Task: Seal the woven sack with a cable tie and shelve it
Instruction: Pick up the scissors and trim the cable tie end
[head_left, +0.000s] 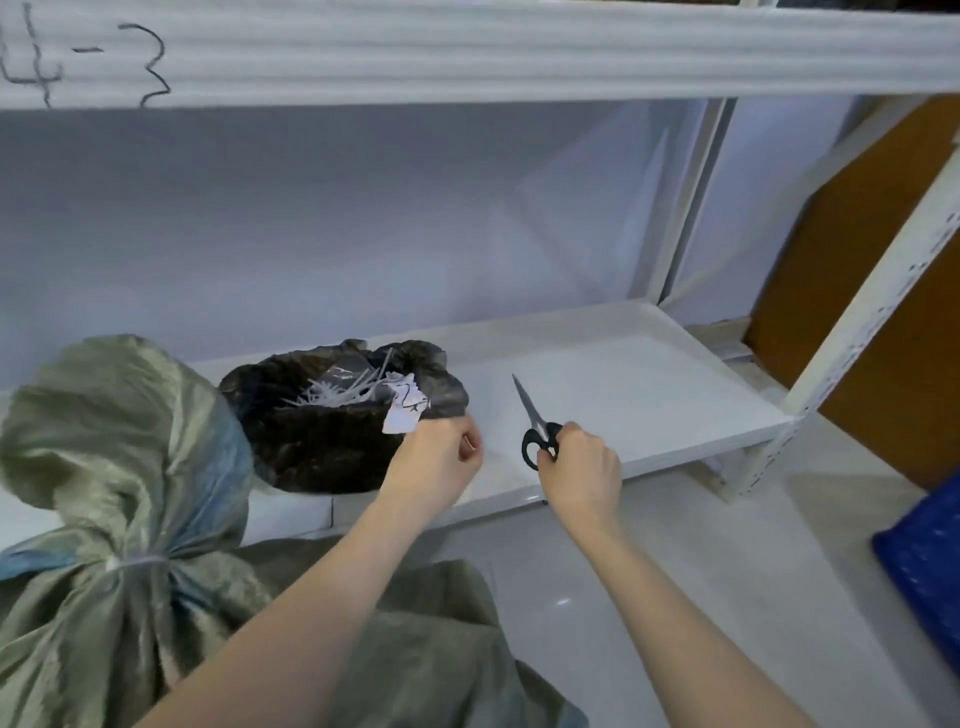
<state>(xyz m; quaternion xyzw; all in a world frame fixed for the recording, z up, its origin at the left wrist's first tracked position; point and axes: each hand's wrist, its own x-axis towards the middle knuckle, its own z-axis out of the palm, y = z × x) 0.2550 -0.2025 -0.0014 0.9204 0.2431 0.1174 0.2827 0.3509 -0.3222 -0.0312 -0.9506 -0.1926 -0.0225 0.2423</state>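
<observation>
A green woven sack (119, 467) stands at the lower left in front of the shelf, its neck bunched and cinched by a pale cable tie (136, 562). My left hand (441, 457) is at the edge of a black plastic bag (322, 441) on the white shelf (623, 395), fingers closed beside a white paper tag (402, 415); a small thin piece shows between the fingers. White cable ties (337, 392) lie inside the bag. My right hand (579, 467) holds black-handled scissors (535, 426), blades closed and pointing away over the shelf.
A white metal rack with an upper beam (467, 57) marked "4-3" and a right post (872, 312). Brown board (857, 270) stands behind the rack at right. A blue object (924, 561) sits at the right edge. Pale floor lies below.
</observation>
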